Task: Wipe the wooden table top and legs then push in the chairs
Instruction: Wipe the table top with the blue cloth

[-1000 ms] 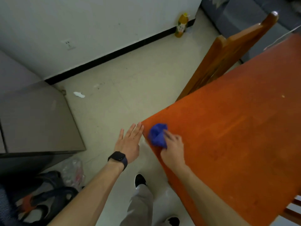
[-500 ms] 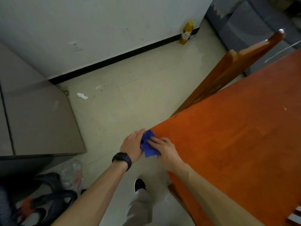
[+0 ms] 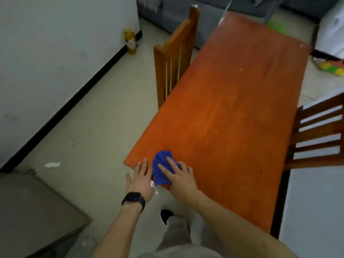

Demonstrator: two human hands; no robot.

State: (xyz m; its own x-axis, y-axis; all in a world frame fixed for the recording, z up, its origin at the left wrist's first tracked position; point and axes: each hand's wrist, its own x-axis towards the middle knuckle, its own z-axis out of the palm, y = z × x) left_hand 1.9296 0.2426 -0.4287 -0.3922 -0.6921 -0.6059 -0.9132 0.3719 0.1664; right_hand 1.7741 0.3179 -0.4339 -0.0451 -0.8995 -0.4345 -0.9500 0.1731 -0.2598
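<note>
Wooden table corner: R hand presses blue cloth w/ straight fingers, L hand flat, empty, just beside.

The bench top hides its own legs. The right hand covers the near part of the blue cloth. The dark chair is cut off by the right edge. The seat of the light chair is hidden by its back and the bench. The label on the bottle is too blurred to read.
</note>
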